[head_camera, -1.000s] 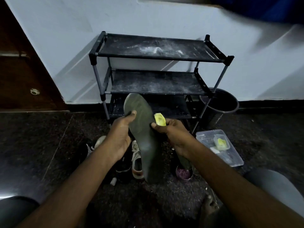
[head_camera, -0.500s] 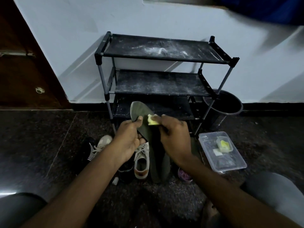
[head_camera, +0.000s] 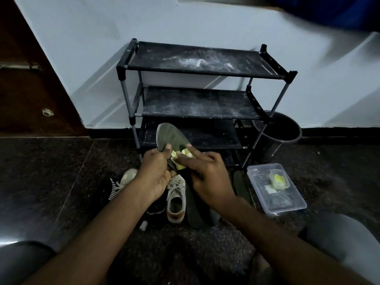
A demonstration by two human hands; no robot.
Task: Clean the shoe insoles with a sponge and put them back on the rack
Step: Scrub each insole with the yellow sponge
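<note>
My left hand (head_camera: 155, 173) grips a dark green insole (head_camera: 169, 135) by its left edge, thumb on top, holding it upright in front of the black three-shelf shoe rack (head_camera: 197, 103). My right hand (head_camera: 205, 173) holds a yellow sponge (head_camera: 181, 156) against the insole's face, index finger stretched along it. The insole's lower half is hidden behind both hands. A second dark insole (head_camera: 193, 210) lies on the floor below my right hand.
A pale sneaker (head_camera: 175, 199) and dark shoes (head_camera: 156, 208) lie on the dark floor under my hands. A clear plastic box (head_camera: 276, 190) with a small yellow-filled tub sits at the right. A black bucket (head_camera: 277, 130) stands beside the rack.
The insole has dropped lower, toward the bottom shelf. My right hand slid the sponge from the insole's right edge onto its face, next to my left thumb.
</note>
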